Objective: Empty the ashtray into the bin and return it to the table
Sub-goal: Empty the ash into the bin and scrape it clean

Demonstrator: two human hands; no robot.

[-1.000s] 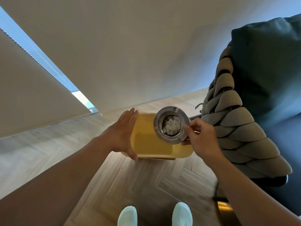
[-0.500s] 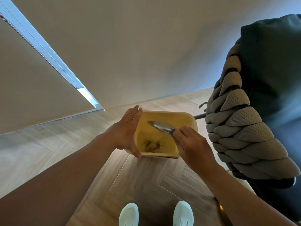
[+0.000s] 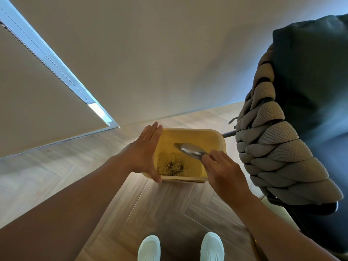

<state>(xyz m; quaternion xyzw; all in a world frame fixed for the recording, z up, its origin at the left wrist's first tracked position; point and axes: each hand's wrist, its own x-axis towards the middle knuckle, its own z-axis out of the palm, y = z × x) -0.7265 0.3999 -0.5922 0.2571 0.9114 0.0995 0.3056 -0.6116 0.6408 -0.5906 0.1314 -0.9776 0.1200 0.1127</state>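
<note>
The ashtray [image 3: 190, 150], a round metal dish, is tipped well over above the open yellow bin [image 3: 212, 136], its underside turned up toward the camera and its mouth facing down into the bin. The right hand [image 3: 224, 172] pinches it at the near rim, fingers [image 3: 211, 157] closed on the metal edge, so the ashtray juts away from that hand toward the middle of the bin. It touches nothing else that can be seen.

The left hand [image 3: 145, 153] lies flat against the outside of the bin's left wall, fingers straight and together, thumb curled under the near left corner; it holds nothing but steadies the bin. The two hands stand apart, the bin's opening between them, and the ashtray is much nearer the right.

On the bin's floor lies a scatter of dark ash [image 3: 172, 165] (directly below and a little left of the tilted dish).

The bin stands on a herringbone wooden floor [image 3: 165, 210], close to a pale wall. Just to its right is a chair [image 3: 278, 147] with thick braided beige cord and a dark cushion. Two white shoes [image 3: 180, 247] show at the bottom edge.
</note>
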